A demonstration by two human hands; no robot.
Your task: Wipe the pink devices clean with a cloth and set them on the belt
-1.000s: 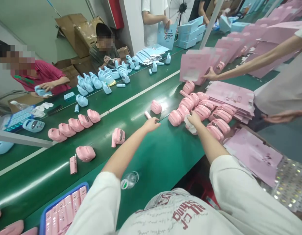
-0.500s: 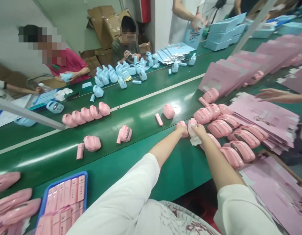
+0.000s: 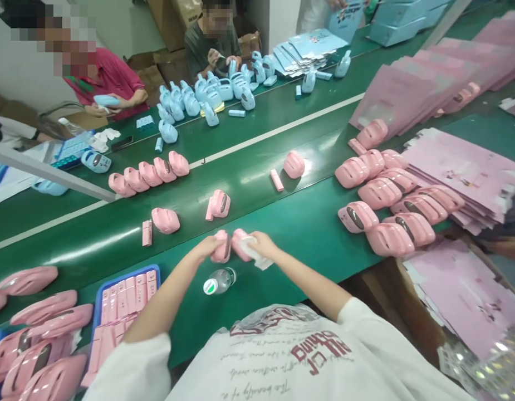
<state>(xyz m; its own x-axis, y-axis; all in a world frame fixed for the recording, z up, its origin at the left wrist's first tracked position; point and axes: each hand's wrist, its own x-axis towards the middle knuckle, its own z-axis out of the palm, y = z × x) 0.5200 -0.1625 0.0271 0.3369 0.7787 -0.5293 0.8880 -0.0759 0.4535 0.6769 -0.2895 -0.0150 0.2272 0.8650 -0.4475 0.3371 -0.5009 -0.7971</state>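
Observation:
My left hand (image 3: 207,247) is closed on a pink rounded case (image 3: 222,248) over the green work surface. Close beside it, my right hand (image 3: 263,245) grips a second pink case (image 3: 241,243) together with a crumpled white cloth (image 3: 257,257), which hangs below the fingers. A clear plastic bottle (image 3: 220,280) with a green and white cap lies just below the two cases. On the belt beyond my hands sit a pink case with a small pink box (image 3: 209,209) and another pink case (image 3: 165,220) with its own box (image 3: 147,233).
A blue tray (image 3: 158,274) of pink boxes stands at the lower left near more pink cases (image 3: 52,306). Several pink cases (image 3: 380,192) and flat pink bags (image 3: 461,170) lie at the right. Across the belt, people handle light blue items (image 3: 190,103).
Both hands have moved left, away from the group of pink cases at the right, each with a pink case. The view has shifted, and the bottle now shows.

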